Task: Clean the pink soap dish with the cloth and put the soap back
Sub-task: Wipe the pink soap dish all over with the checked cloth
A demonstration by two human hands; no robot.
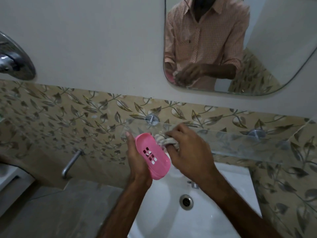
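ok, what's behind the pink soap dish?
The left hand, gripping it from behind, and the cloth held by the right hand at its upper edge. The soap dish hides most left fingers; no soap visible.

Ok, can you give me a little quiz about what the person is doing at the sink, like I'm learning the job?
1. True or false: the left hand holds the pink soap dish.
2. What does the right hand grip? A) a sponge B) a cloth C) a brush
3. Fill in the missing word: the dish is held up above the white ____.

Key
1. True
2. B
3. sink
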